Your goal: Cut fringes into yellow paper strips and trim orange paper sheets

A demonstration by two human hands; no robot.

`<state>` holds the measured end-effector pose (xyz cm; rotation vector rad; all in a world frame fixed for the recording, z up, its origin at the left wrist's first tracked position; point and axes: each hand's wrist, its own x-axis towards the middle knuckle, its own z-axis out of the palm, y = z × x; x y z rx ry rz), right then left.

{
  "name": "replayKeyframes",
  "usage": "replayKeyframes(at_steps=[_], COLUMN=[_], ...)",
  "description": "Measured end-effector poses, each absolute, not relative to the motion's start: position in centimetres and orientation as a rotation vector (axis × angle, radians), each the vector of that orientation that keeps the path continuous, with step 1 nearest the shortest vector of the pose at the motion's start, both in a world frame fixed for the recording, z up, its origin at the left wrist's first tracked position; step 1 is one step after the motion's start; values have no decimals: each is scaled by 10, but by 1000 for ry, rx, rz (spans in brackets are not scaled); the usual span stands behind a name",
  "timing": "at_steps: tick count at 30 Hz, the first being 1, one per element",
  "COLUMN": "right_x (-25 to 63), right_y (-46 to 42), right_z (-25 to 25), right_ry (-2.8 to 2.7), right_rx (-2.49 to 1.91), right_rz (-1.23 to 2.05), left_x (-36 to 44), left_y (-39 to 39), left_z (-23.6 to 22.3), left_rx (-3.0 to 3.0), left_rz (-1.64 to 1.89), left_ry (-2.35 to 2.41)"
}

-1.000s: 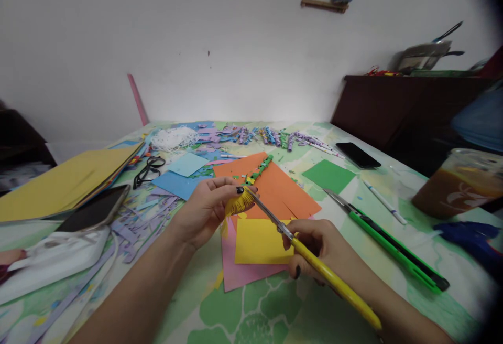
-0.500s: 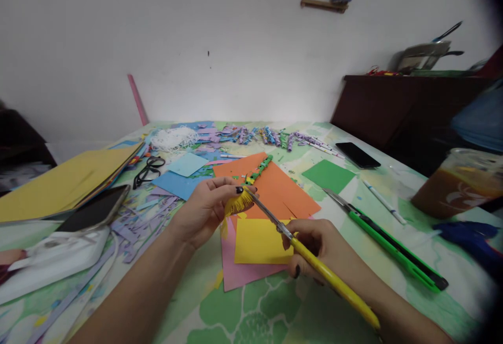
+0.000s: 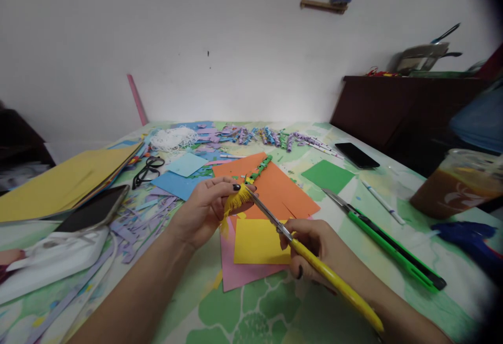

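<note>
My left hand (image 3: 208, 205) pinches a yellow fringed paper strip (image 3: 237, 200), its fine cuts hanging down and curving to the left. My right hand (image 3: 310, 247) grips scissors with yellow handles (image 3: 338, 281), and the blade tips touch the right end of the strip. Below lie a yellow paper sheet (image 3: 261, 242), a pink sheet (image 3: 241, 277) under it and an orange sheet (image 3: 286, 192). Behind the strip, a green rolled paper piece with a yellow flower (image 3: 261, 168) rests on the orange sheet.
To the right are a green box cutter (image 3: 393, 249), a marker (image 3: 383, 202), a green paper square (image 3: 328, 175), a black phone (image 3: 357, 155) and a cup of brown drink (image 3: 451, 186). Left are glasses (image 3: 148, 171), purple scraps (image 3: 151, 218), another phone (image 3: 94, 210) and yellow sheets (image 3: 66, 181).
Both hands stay nearly in place. The thumb of my right hand and the yellow handles have shifted slightly; the scissors remain at the fringed strip.
</note>
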<state>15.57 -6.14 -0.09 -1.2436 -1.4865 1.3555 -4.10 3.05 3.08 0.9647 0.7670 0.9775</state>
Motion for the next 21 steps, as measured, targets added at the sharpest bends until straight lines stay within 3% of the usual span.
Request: replayKeyframes(at_steps=[21], right_x=[154], right_y=[-60], right_z=[-1], right_ry=[-1450], right_rx=[-1239], right_rz=[1359], left_x=[-40], left_y=[31], left_z=[29], left_rx=[968], left_rz=[976], left_ry=[745])
